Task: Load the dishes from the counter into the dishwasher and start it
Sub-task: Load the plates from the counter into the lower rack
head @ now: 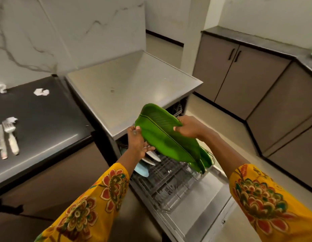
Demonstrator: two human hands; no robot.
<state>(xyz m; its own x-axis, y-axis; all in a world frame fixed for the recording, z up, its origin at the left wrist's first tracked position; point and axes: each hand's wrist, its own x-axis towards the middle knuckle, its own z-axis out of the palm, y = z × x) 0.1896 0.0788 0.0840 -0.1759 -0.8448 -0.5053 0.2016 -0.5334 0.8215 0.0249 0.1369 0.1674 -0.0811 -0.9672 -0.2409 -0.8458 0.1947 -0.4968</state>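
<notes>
A long green leaf-shaped plate (162, 135) is tilted above the pulled-out lower rack (169, 182) of the open dishwasher. My left hand (137, 144) grips its left edge, thumb on top. My right hand (188, 127) grips its right edge. More green leaf plates (205, 159) stand in the rack's right side. White plates (151, 157) and a light blue dish (141, 169) stand in the rack's left side. A fork (11, 135) and a knife (1, 142) lie on the dark counter (47, 119) at the left.
The dishwasher door (200, 212) lies open and flat toward me. Crumpled paper bits (41, 92) lie on the dark counter. The dishwasher's grey top (130, 81) sits behind the plate. Brown cabinets (239, 75) line the right wall under a dark countertop.
</notes>
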